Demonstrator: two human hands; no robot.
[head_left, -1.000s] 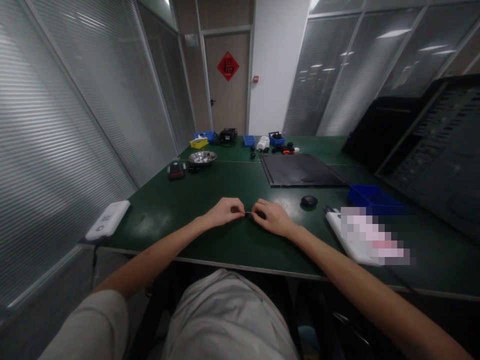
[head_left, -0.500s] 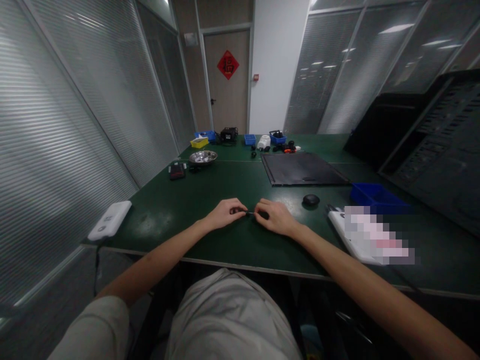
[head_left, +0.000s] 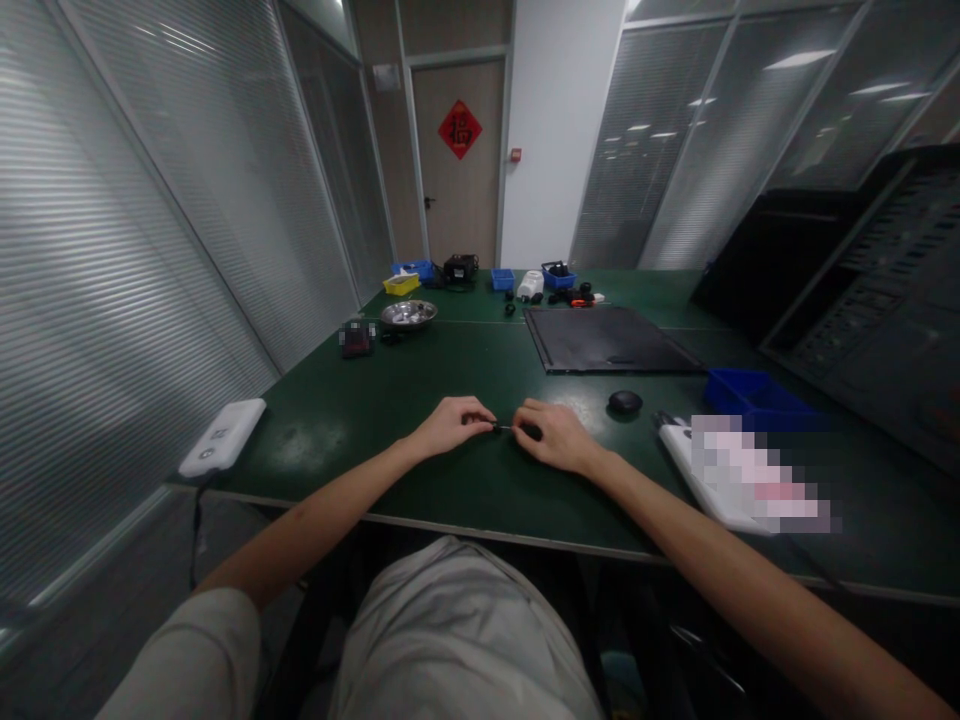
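Just above the green table [head_left: 450, 480], near its front edge, my left hand [head_left: 456, 424] pinches a tiny dark piece [head_left: 496, 428] between thumb and fingertips. My right hand [head_left: 553, 435] is closed around a small dark-handled tool [head_left: 532, 432]. The tool's thin metal shaft [head_left: 506, 428] points left and ends at the dark piece. Whether shaft and piece touch is too small to tell. A round black object [head_left: 625, 402] lies on the table to the right of my right hand.
A dark flat panel [head_left: 611, 340] lies beyond my hands. Right: blue tray [head_left: 754, 395], white device [head_left: 697, 485], large black metal case [head_left: 885, 290]. Left: white device [head_left: 223, 437], metal dish [head_left: 408, 315]. Small bins [head_left: 502, 279] stand at the back.
The view has shifted very slightly, so the table items appear a little further right. Both hands keep nearly the same pose and hold on the small items.
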